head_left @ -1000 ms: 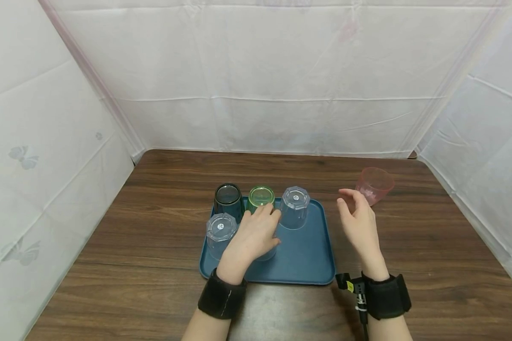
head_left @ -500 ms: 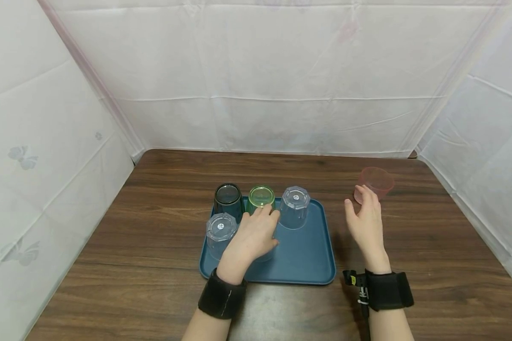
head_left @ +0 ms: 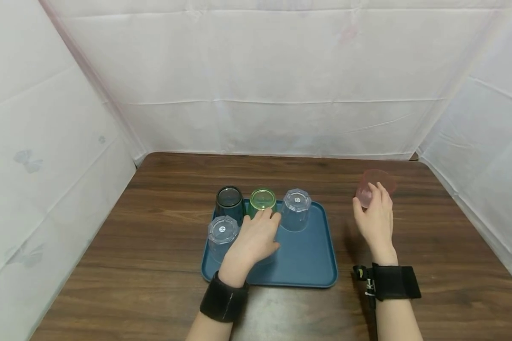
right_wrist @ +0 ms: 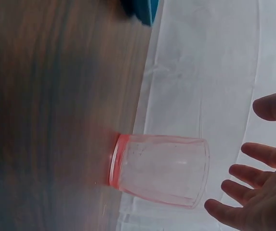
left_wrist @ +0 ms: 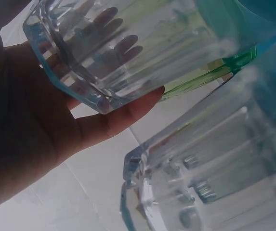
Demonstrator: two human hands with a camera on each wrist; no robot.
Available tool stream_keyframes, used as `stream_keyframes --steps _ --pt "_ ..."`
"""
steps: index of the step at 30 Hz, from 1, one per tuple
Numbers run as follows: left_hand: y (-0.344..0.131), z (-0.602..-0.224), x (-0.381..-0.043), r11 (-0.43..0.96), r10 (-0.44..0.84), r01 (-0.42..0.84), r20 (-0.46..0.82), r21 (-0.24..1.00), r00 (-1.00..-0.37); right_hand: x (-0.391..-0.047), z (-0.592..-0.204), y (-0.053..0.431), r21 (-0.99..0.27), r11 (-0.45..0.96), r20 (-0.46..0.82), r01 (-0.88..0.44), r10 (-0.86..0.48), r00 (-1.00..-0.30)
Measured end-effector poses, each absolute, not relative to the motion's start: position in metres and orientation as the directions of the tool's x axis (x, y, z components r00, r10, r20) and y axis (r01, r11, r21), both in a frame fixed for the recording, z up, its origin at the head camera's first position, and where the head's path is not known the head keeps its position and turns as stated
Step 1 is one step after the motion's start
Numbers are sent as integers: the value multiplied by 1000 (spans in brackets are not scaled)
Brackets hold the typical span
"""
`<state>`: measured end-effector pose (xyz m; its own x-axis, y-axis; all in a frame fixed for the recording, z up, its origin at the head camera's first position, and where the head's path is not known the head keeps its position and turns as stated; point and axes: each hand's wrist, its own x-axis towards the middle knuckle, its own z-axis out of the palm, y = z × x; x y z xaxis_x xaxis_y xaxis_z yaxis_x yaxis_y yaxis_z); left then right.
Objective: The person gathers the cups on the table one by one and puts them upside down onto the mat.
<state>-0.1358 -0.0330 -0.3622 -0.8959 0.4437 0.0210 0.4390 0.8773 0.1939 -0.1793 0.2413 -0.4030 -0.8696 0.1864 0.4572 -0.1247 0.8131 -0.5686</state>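
Note:
My left hand [head_left: 253, 239] is over the front of the blue tray [head_left: 303, 265], its fingers round an upside-down clear glass [left_wrist: 142, 43]. That glass is mostly hidden beneath the hand in the head view; in the left wrist view, fingers show through its faceted wall. Behind the fingertips stands an upturned green glass [head_left: 262, 199]. My right hand [head_left: 376, 225] is at the right of the table, fingers spread and slightly bent. Just beyond it a pink glass [head_left: 384, 179] stands upright. In the right wrist view, a gap separates the fingertips from this pink glass [right_wrist: 164, 168].
Also upside down on the tray are a dark glass [head_left: 229, 201] at back left, a clear glass [head_left: 223, 234] at front left and another clear glass [head_left: 296, 208] at back right. White sheets [head_left: 256, 71] wall in the wooden table [head_left: 132, 246].
My right hand has moved forward and to the right, up to the pink glass. The left hand has stayed in place on the clear glass. The head view has shifted slightly.

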Motion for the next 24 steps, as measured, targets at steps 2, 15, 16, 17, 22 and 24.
stream_keyframes --steps 2,15,16,17,22,24 --pt "-34 -362 -136 877 443 438 21 197 -896 -184 -404 244 -553 822 477 -136 179 -861" --pt "-33 -362 -136 883 428 420 4 210 -904 -217 -409 269 -473 880 450 -47 196 -871" --pt "-33 -362 -136 884 424 415 2 214 -905 -218 -409 270 -473 880 445 -44 195 -874" --pt "-33 -362 -136 885 423 413 1 216 -906 -220 -409 271 -472 881 439 -41 194 -877" --pt "-34 -362 -136 880 439 433 11 196 -898 -228 -408 277 -460 888 395 -9 196 -898" --pt "-33 -362 -136 875 454 450 17 180 -891 -230 -407 278 -457 890 375 11 203 -905"
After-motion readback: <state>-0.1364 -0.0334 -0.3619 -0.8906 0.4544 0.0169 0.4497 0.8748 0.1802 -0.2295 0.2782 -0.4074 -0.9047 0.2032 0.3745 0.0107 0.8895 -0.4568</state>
